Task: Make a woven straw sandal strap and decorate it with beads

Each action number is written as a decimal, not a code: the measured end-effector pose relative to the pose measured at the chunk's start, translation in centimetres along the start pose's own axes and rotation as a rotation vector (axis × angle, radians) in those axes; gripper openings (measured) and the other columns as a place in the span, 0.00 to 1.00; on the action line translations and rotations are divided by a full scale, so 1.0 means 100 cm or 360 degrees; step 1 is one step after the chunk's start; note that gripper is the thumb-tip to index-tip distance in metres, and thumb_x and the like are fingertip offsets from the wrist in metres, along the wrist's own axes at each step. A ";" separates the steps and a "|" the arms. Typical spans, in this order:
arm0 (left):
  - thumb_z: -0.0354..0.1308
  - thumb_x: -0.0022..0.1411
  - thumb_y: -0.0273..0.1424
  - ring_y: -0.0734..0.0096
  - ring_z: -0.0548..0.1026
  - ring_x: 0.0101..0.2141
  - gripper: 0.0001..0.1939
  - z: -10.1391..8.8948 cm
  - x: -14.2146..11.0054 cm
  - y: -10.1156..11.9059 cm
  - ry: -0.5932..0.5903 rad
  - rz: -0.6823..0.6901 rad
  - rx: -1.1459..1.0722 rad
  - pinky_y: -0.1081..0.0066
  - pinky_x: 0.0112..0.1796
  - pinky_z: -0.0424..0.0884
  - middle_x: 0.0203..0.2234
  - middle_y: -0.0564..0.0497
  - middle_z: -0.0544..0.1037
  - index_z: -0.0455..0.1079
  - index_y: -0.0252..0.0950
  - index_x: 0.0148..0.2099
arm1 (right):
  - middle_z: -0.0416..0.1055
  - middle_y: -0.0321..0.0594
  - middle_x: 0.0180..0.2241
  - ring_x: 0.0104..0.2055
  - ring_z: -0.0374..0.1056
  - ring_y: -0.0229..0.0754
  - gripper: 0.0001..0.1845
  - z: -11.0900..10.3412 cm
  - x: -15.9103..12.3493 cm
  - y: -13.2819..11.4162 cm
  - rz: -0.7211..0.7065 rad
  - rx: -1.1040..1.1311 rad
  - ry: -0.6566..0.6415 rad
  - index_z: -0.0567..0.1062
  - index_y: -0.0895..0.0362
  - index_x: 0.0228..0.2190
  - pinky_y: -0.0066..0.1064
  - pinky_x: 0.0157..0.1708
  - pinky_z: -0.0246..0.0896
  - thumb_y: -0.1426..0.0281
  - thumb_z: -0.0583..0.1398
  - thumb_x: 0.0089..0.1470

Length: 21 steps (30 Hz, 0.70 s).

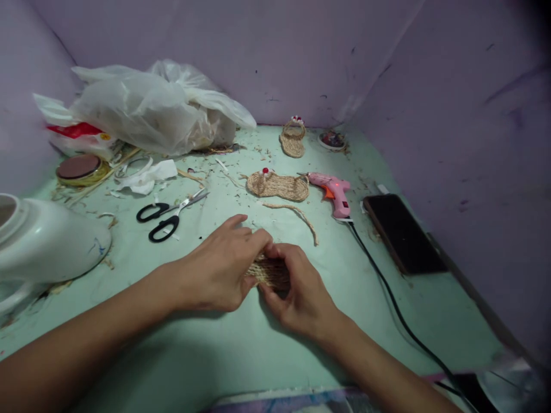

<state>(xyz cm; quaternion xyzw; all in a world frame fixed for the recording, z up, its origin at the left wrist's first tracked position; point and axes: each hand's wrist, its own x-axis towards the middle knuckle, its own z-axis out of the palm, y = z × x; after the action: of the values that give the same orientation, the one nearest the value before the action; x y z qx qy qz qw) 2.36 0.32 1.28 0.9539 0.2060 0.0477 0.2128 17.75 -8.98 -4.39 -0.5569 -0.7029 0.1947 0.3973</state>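
Observation:
My left hand [221,267] and my right hand [299,289] meet over a small woven jute piece [270,271] on the pale green table [215,350]. Both hands pinch it between fingers and thumbs. Most of the piece is hidden under my fingers. Just beyond it lies a loose length of jute cord [297,215]. A finished small jute sandal with a red bead [278,185] rests further back, and a second jute sandal [293,139] stands near the back wall.
A pink glue gun [334,192] lies right of the sandal, its black cable [387,292] running to the near right edge. A dark phone [402,232] lies by the right wall. Black scissors [167,215], a white pot [43,241], plastic bags [150,109] and a tape roll [80,169] crowd the left.

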 end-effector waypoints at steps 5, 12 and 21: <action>0.52 0.44 0.22 0.63 0.71 0.37 0.17 0.001 0.004 -0.002 0.0033 -0.0128 -0.0164 0.56 0.48 0.63 0.31 0.52 0.72 0.58 0.38 0.39 | 0.67 0.45 0.42 0.45 0.62 0.49 0.25 -0.002 0.002 -0.002 0.0010 -0.0008 -0.0072 0.62 0.55 0.44 0.41 0.43 0.62 0.78 0.58 0.41; 0.54 0.53 0.29 0.66 0.73 0.37 0.17 -0.020 -0.002 -0.023 0.0533 -0.0379 -0.0931 0.65 0.35 0.71 0.44 0.46 0.71 0.58 0.39 0.46 | 0.67 0.45 0.37 0.40 0.61 0.47 0.22 -0.007 0.009 -0.008 -0.0014 -0.0175 -0.0250 0.63 0.57 0.40 0.40 0.41 0.60 0.79 0.58 0.39; 0.57 0.51 0.28 0.68 0.74 0.29 0.14 -0.045 -0.013 -0.026 0.1161 -0.0397 -0.1290 0.63 0.36 0.70 0.35 0.51 0.75 0.62 0.43 0.42 | 0.65 0.42 0.34 0.36 0.61 0.45 0.20 -0.009 0.013 -0.012 -0.0008 -0.0232 -0.0299 0.61 0.55 0.38 0.35 0.34 0.60 0.79 0.57 0.41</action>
<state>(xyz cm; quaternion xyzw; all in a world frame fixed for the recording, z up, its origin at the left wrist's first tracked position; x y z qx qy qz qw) -0.56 3.70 4.28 0.6859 0.3427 0.4244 0.4816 17.67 -8.25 -2.54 -0.5620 -0.7507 0.1934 0.2886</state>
